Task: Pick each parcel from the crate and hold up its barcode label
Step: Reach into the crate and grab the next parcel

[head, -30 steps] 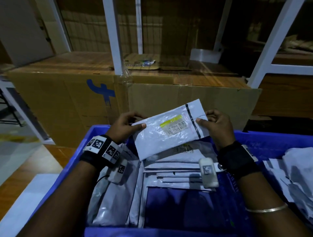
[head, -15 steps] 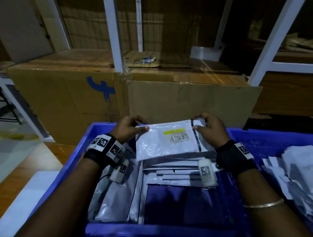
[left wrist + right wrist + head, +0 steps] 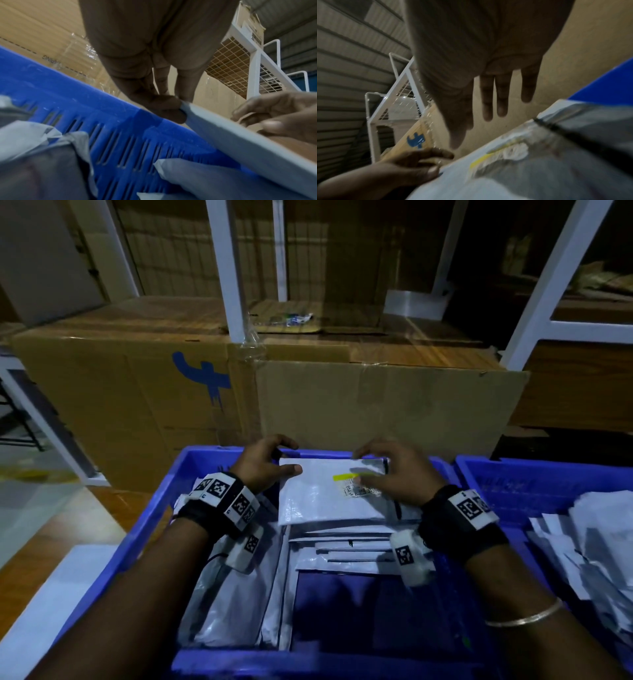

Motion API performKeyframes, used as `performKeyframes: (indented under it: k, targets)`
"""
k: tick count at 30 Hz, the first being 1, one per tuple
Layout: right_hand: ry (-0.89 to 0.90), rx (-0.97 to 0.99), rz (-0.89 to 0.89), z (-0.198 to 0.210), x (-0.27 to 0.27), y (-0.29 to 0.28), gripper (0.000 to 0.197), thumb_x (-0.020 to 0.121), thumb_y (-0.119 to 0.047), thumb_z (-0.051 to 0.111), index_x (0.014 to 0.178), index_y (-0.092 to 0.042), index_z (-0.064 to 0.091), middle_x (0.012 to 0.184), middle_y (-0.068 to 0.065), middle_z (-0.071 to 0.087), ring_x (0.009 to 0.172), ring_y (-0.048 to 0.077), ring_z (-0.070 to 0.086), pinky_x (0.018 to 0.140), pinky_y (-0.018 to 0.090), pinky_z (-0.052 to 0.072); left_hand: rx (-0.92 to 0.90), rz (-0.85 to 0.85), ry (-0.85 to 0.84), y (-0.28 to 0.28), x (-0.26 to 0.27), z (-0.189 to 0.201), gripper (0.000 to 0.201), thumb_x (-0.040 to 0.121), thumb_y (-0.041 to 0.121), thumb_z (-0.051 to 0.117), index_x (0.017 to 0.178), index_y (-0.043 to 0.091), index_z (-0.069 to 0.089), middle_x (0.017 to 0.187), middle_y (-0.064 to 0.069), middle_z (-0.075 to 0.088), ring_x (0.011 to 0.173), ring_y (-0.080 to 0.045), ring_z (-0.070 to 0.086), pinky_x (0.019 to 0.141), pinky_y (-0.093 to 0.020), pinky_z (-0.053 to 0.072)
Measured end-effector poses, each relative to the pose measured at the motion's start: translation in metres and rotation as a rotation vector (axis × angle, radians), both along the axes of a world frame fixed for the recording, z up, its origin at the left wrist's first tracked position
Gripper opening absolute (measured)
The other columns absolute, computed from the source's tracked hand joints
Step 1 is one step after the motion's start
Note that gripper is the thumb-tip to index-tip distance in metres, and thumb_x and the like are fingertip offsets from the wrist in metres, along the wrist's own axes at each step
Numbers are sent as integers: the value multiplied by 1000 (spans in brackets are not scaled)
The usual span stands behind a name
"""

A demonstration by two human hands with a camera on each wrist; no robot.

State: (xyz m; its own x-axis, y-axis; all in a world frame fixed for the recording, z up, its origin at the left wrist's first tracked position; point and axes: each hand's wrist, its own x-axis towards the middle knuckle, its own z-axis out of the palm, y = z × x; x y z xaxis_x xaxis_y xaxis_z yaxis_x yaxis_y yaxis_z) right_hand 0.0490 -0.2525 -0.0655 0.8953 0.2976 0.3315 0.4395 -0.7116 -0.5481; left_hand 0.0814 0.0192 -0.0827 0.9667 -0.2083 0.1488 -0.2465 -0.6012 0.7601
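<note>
A white parcel (image 3: 318, 498) with a yellow-striped barcode label (image 3: 356, 487) lies nearly flat on the stack at the far end of the blue crate (image 3: 164, 508). My left hand (image 3: 274, 465) pinches its left edge; the left wrist view shows thumb and fingers (image 3: 168, 108) on the parcel's corner (image 3: 240, 146). My right hand (image 3: 387, 470) hovers over the right side, partly covering the label. In the right wrist view its fingers (image 3: 488, 94) are straight and off the parcel (image 3: 505, 175).
More white and grey parcels (image 3: 342, 546) fill the crate. A second blue crate (image 3: 534, 474) with a heap of parcels (image 3: 599, 542) stands at the right. Large cardboard boxes (image 3: 376, 398) and white rack posts (image 3: 229, 268) stand just behind.
The parcel came down from a raised, tilted hold to lie on the stack in the crate. My right hand let go of its right edge; the left still pinches it.
</note>
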Motion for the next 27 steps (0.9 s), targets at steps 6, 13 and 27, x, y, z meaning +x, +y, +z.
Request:
performKeyframes:
  k: [6, 13, 27]
  targets:
    - [253, -319, 150, -16, -3, 19, 57, 72, -48, 82, 123, -28, 65, 121, -7, 60, 110, 11, 57, 95, 26, 45, -13, 17, 25, 0, 3, -2, 47, 76, 24, 82, 117, 16, 61, 98, -5, 66, 95, -21, 64, 85, -38, 53]
    - [343, -359, 90, -13, -4, 11, 56, 80, -46, 75, 131, -28, 60, 131, -6, 59, 118, 10, 55, 93, 18, 40, -21, -34, 62, 2, 3, -2, 28, 75, 17, 82, 99, 18, 68, 91, -1, 69, 91, -15, 65, 88, -34, 52]
    - [364, -368, -106, -16, 3, -2, 34, 75, -53, 73, 105, -38, 68, 112, -7, 67, 104, 16, 61, 89, 33, 50, 0, -212, 202, -9, -4, -8, 20, 84, 24, 74, 102, 16, 71, 91, -11, 74, 89, -25, 70, 87, -44, 55]
